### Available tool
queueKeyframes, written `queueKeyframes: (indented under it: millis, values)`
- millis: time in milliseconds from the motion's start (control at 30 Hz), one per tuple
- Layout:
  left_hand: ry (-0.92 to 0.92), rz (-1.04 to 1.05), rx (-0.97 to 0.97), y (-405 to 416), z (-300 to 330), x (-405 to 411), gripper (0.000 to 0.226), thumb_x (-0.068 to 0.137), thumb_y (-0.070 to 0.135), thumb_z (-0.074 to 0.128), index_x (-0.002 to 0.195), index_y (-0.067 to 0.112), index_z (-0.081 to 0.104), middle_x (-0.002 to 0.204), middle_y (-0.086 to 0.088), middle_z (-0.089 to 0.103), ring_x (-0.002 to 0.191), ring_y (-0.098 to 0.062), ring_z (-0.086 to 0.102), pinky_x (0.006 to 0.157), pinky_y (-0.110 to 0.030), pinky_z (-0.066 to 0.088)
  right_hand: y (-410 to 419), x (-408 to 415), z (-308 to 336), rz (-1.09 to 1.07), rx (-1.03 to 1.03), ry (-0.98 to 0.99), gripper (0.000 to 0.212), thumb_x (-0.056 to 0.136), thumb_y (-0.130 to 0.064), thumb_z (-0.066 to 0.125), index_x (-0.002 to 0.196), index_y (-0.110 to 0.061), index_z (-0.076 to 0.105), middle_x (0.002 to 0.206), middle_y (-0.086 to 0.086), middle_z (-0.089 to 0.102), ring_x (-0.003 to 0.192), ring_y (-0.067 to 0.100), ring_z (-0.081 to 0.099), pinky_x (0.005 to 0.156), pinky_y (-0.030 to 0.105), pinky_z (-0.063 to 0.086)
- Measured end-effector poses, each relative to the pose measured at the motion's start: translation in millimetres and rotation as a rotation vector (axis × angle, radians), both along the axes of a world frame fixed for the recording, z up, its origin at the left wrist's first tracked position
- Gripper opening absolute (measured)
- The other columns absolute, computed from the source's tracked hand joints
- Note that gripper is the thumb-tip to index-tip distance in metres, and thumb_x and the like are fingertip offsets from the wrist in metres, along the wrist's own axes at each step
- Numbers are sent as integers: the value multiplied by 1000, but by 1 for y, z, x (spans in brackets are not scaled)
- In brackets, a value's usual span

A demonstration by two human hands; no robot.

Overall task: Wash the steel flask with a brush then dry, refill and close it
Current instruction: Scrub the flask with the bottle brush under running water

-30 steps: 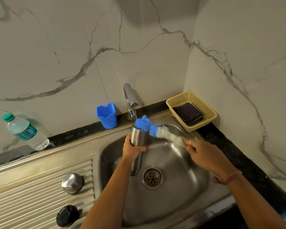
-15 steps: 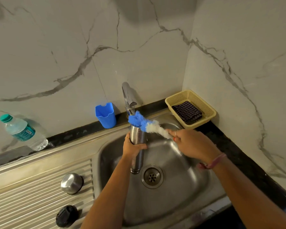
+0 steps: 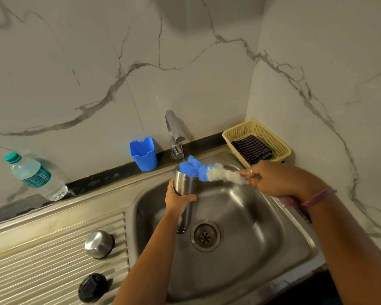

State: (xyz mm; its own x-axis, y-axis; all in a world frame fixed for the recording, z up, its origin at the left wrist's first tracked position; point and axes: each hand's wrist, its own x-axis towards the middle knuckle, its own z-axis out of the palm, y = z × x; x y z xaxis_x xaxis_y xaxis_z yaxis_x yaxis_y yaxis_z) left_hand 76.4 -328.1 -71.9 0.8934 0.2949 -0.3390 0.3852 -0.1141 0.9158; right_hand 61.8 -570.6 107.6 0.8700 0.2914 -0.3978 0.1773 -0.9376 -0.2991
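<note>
The left hand [image 3: 178, 200] wraps the steel flask [image 3: 185, 194] around its upper body and holds it over the sink [image 3: 273, 249], mouth up toward the tap [image 3: 174, 133] and base down near the drain [image 3: 205, 235], so its long axis runs almost upright with a slight lean. The right hand [image 3: 277, 178] closes its grip on the handle of the bottle brush [image 3: 205, 170], which lies nearly level, its blue tip resting at the flask's mouth and its white bristles trailing right toward the hand. Brush and flask axes thus cross almost at right angles; entering the flask likely calls for raising the handle end until the brush points down the opening.
</note>
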Motion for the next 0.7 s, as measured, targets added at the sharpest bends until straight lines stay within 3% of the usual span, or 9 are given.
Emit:
queueKeyframes:
  millis: [200,300,433,567,700]
  values:
    - [-13,-8,2,-3,5,7,94,63,3,87,142,23,39,125,-4,55,111,-24,54,93,-41,51,31,-2,-15,-19,49,-147,39,97,-19,42,134,-23,51,92,4,64,82,19,61,71,28,46]
    - [-4,7,-7,-2,3,7,98,63,4,87,145,25,37,126,-4,54,113,-25,54,98,-47,51,22,-8,-6,19,40,-96,42,97,-16,41,137,-25,49,74,-5,53,65,9,50,59,22,39]
    - [4,11,-5,-1,-1,5,100,62,3,87,146,25,37,127,-5,54,115,-27,53,99,-48,50,10,-4,8,4,-27,-75,43,94,-15,43,135,-26,51,87,2,62,76,16,60,72,30,52]
    - [-14,6,-29,-7,1,7,92,60,4,88,134,29,40,124,-3,57,112,-24,57,99,-47,51,42,-4,-11,-11,-12,-192,46,94,-19,44,139,-30,45,114,8,64,100,26,62,82,34,48]
    - [-10,60,-136,-6,5,7,84,64,-1,85,128,30,40,117,-4,57,102,-22,59,82,-39,54,28,-17,-16,-23,66,-180,43,97,-20,42,138,-34,45,105,5,66,83,18,61,77,33,49]
